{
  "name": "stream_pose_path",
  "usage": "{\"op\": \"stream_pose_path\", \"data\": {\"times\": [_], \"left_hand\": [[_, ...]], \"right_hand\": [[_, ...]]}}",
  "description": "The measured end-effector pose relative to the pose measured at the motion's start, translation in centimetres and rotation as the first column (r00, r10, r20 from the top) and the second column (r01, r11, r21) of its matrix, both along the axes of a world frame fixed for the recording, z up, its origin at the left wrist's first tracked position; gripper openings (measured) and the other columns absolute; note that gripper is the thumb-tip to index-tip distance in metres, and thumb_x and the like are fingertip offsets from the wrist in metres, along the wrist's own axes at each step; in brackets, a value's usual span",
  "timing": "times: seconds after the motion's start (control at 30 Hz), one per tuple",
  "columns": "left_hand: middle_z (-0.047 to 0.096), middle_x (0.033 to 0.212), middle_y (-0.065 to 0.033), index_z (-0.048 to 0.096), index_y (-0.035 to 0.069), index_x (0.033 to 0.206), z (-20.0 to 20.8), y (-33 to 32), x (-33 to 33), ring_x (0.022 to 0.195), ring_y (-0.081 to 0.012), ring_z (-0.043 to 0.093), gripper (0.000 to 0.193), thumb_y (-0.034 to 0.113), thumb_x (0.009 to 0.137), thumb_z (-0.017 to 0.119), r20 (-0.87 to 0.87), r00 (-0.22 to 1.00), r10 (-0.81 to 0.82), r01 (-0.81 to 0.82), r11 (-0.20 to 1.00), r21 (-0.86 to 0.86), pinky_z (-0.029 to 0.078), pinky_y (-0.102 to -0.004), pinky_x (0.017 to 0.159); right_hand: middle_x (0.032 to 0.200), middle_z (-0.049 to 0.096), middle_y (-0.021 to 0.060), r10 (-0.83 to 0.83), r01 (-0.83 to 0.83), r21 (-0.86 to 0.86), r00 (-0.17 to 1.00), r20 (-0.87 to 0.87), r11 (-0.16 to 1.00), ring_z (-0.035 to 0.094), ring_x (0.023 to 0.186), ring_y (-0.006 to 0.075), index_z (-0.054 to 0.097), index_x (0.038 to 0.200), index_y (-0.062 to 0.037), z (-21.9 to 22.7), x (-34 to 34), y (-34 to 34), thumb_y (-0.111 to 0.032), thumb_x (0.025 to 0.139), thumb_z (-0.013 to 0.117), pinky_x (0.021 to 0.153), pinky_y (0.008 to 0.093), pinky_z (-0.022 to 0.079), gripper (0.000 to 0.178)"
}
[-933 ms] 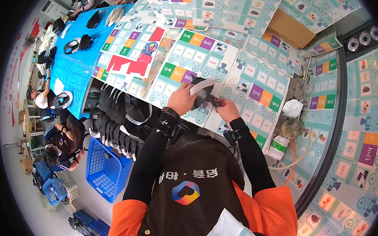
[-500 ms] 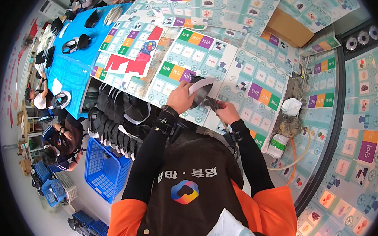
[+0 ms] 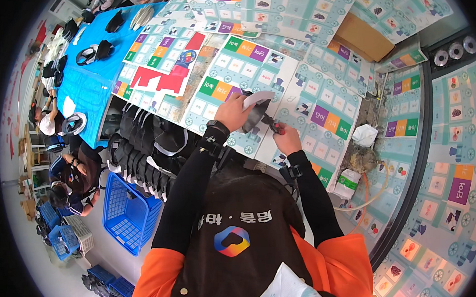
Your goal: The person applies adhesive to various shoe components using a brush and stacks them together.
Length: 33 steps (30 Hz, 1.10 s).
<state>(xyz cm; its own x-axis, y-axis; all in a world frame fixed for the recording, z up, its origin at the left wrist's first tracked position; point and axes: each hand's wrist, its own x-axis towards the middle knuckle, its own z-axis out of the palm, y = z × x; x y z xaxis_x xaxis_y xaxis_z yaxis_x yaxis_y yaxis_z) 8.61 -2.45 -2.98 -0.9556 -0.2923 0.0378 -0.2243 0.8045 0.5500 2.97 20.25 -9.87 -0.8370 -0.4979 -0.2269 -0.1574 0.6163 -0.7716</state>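
My left hand (image 3: 232, 114) is closed on a curved black piece (image 3: 256, 117) with a white band (image 3: 259, 97) along its upper edge. The piece is raised over the printed boards at the middle of the bench; its exact kind does not show. To its right, my right hand (image 3: 287, 140) grips a dark nozzle gun (image 3: 270, 124) with a red part by the fingers. The gun's tip points left, close to the black piece; I cannot tell whether they touch. Part of the gun is hidden under my fingers.
Many similar black pieces (image 3: 143, 165) with white edges hang left of me. A blue basket (image 3: 132, 218) stands below them. A blue-covered table (image 3: 93, 82) is farther left, with people beside it. At right are a white crumpled bundle (image 3: 364, 135), hoses (image 3: 368, 201) and a dark rail (image 3: 421, 158).
My left hand and the black piece have shifted slightly right, and the piece is turned, with its white band more arched. The nozzle gun stays close beside it.
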Motion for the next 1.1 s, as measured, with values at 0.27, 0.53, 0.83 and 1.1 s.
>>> {"op": "stream_pose_path", "data": {"times": [0.27, 0.53, 0.83, 1.1], "left_hand": [[0.063, 0.102, -0.0207, 0.068, 0.002, 0.105, -0.3, 0.0, -1.6, 0.092, -0.0423, 0.066, 0.038, 0.038, 0.098, 0.059, 0.019, 1.000, -0.019, 0.019, 1.000, -0.008, 0.054, -0.0498, 0.081], [0.063, 0.103, -0.0212, 0.068, 0.001, 0.108, 0.0, -0.2, -1.1, 0.092, -0.0419, 0.066, 0.038, 0.037, 0.097, 0.060, 0.006, 1.000, -0.012, 0.012, 1.000, 0.000, 0.054, -0.0497, 0.081], [0.063, 0.105, -0.0203, 0.067, 0.004, 0.111, -0.3, 0.7, -0.6, 0.091, -0.0419, 0.066, 0.038, 0.038, 0.097, 0.060, 0.024, 1.000, -0.019, 0.019, 1.000, 0.006, 0.054, -0.0506, 0.080], [0.063, 0.104, -0.0189, 0.067, 0.007, 0.110, -1.1, 0.1, -0.9, 0.092, -0.0416, 0.066, 0.030, 0.033, 0.095, 0.063, -0.008, 1.000, -0.012, 0.012, 1.000, 0.013, 0.054, -0.0513, 0.080]], "right_hand": [[0.085, 0.067, 0.0276, 0.021, -0.017, 0.060, 0.998, -0.056, 0.998, 0.063, 0.088, 0.0491, 0.070, 0.102, -0.0067, 0.6, -0.1, -0.4, -0.017, 0.081, 0.055, 0.079, 0.0558, 0.050, 0.027], [0.081, 0.065, 0.0266, 0.040, -0.034, 0.073, 0.996, -0.078, 0.997, 0.061, 0.084, 0.0492, 0.069, 0.099, -0.0032, 0.5, -0.3, 0.2, -0.017, 0.083, 0.062, 0.072, 0.0527, 0.048, 0.023], [0.080, 0.065, 0.0257, -0.065, 0.074, 0.091, 0.993, -0.101, 0.993, 0.062, 0.083, 0.0473, 0.069, 0.097, -0.0029, 0.0, 0.0, 1.2, -0.015, 0.082, 0.063, 0.072, 0.0518, 0.048, 0.020], [0.084, 0.067, 0.0285, 0.045, -0.048, 0.039, 0.996, 0.075, 0.998, 0.065, 0.087, 0.0468, 0.073, 0.105, -0.0051, -1.0, -0.1, 1.0, -0.019, 0.078, 0.063, 0.077, 0.0505, 0.051, 0.031]]}}
